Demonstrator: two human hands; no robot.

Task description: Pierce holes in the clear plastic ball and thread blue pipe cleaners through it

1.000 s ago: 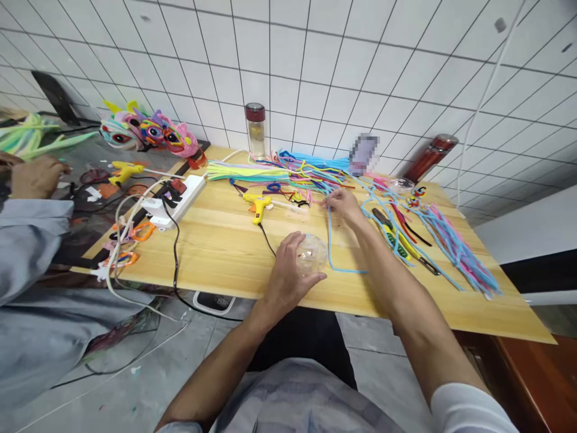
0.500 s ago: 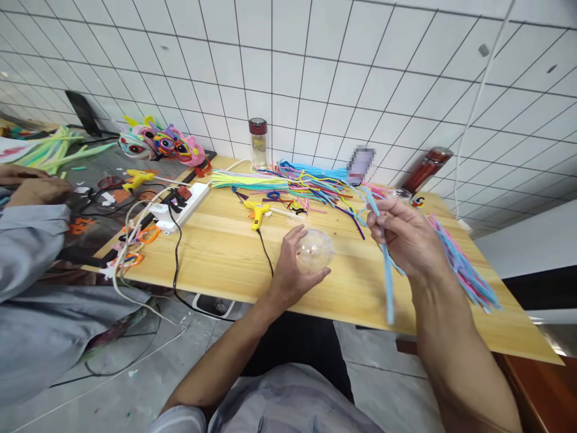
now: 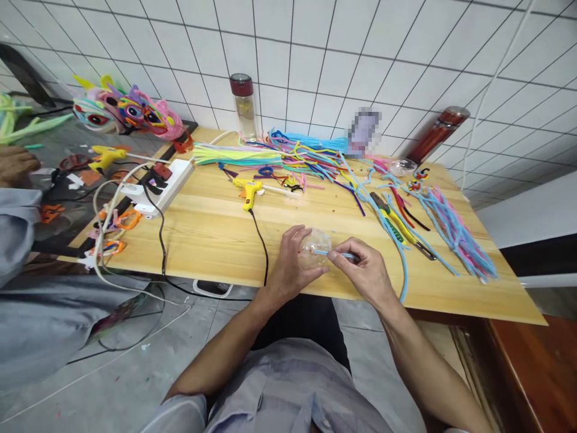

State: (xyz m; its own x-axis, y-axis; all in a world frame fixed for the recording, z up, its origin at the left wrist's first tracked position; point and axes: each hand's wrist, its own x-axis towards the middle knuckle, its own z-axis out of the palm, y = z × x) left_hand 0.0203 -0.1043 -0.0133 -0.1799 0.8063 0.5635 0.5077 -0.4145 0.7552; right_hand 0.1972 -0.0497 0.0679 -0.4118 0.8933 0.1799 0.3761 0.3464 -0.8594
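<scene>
My left hand (image 3: 288, 264) curves around one side of a clear plastic dome (image 3: 319, 239) near the table's front edge, thumb and fingers on its rim. From the right, my right hand (image 3: 366, 269) pinches a light-blue pipe cleaner (image 3: 321, 252) between thumb and forefinger. The strip lies across the dome; whether it touches the dome's outside or inside I cannot tell. Another long blue pipe cleaner (image 3: 402, 264) bends over the table just right of that hand.
A yellow glue gun (image 3: 248, 191) lies behind my hands, its black cord running to the front edge. Pipe cleaner bundles (image 3: 238, 157), yellow-green hand tools (image 3: 393, 225), bottles (image 3: 246, 111) and a white power strip (image 3: 164, 187) surround them. A co-worker's hand (image 3: 17, 166) is at far left.
My right hand has moved left and down, bringing the blue pipe cleaner onto the dome. The left hand still holds the dome. Tools previously hidden by the right arm now show.
</scene>
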